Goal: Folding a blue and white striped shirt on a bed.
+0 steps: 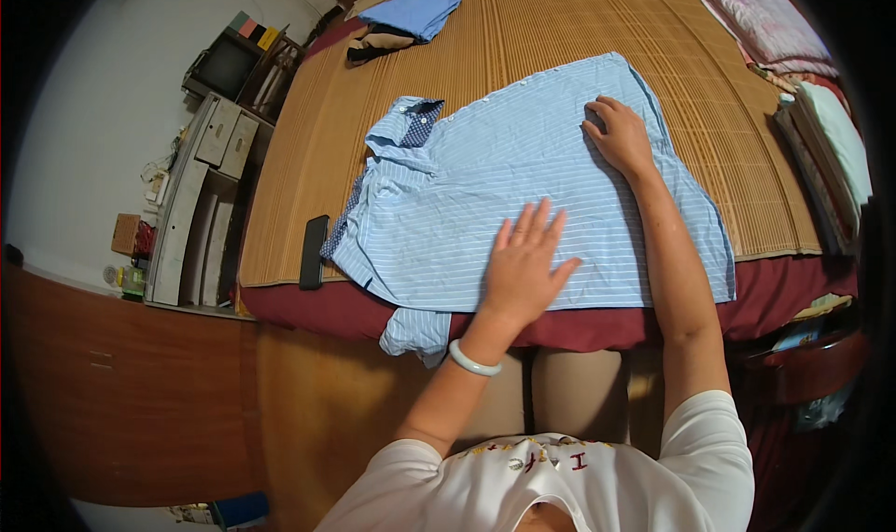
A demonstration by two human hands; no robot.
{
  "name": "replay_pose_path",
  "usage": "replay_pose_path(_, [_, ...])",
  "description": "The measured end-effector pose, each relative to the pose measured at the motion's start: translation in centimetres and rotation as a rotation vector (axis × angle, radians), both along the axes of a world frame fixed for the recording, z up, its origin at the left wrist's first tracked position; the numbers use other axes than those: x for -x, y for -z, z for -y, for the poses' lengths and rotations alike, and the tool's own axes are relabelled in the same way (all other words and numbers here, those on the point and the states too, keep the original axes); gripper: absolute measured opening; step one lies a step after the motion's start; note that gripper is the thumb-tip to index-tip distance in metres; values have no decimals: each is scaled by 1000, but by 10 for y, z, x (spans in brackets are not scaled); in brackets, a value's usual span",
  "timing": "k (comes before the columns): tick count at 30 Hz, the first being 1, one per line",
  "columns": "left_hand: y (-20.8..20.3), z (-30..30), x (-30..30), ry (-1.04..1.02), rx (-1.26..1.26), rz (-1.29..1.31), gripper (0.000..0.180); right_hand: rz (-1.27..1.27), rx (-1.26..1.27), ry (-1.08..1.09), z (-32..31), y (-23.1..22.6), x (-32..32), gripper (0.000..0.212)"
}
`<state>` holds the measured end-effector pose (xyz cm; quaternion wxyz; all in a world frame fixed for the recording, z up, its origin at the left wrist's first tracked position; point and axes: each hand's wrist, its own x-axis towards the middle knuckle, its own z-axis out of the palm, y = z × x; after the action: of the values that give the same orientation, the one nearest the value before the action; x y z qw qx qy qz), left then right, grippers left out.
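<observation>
A light blue shirt with white stripes [448,224] lies spread on the bed, its collar toward the left and its hem toward the right. Dotted dark blue lining shows at the collar, and one sleeve hangs over the bed's near edge. My left hand [525,266] rests flat on the near half of the shirt, fingers spread, with a pale bangle [474,359] round the wrist. Farther off, my right hand [618,133] touches the cloth near the hem, its fingers bent and slightly apart. Neither hand shows cloth gripped in it.
A black phone [315,252] lies left of the shirt on the woven mat [719,131]. Folded clothes [411,17] sit at the far left of the bed. Stacked bedding [821,149] lines the right side. A grey cabinet [191,205] stands beyond the bed's left edge.
</observation>
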<state>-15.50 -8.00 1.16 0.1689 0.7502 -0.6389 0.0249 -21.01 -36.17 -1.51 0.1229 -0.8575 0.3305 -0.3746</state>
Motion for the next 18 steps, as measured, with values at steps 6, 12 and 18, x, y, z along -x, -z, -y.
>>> replay_pose_path(6, [12,-65,-94,-421,-97,79,61,-13,-15,20,-2,-4,-1,37])
replay_pose_path(12, [12,-126,-148,-686,-185,59,65,-31,-21,25,1,-2,3,36])
replay_pose_path(18, [-6,-94,-111,-696,-217,57,66,-8,-22,-11,-1,-3,-3,36])
